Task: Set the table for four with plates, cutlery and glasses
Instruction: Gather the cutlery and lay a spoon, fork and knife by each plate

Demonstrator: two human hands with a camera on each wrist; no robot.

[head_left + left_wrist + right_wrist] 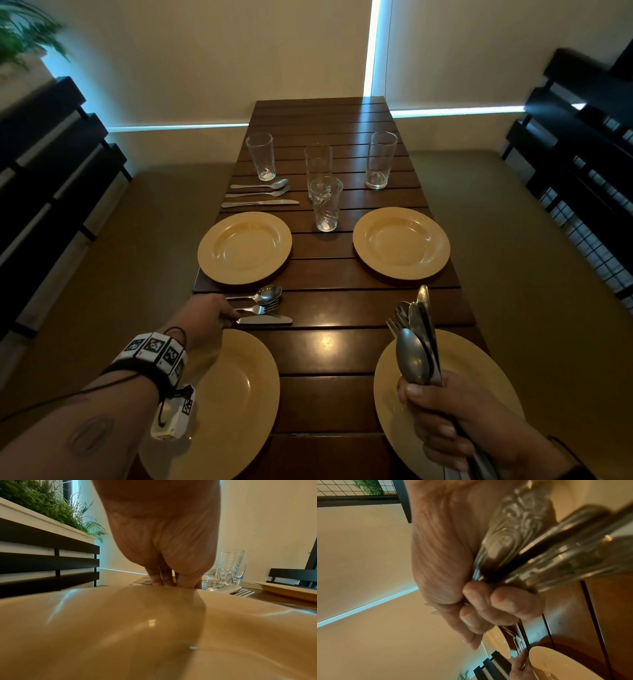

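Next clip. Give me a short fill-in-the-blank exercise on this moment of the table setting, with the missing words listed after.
1. The table holds ___ plates.
2. The right hand grips a bundle of ___.
3. The left hand touches the knife lying between the two ___-side plates.
4. Two of the four glasses stand near the ___ of the table.

Missing words: four; cutlery; left; middle

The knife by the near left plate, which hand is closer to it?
Left. The left hand touches the knife handle; the right hand is across the table, gripping cutlery.
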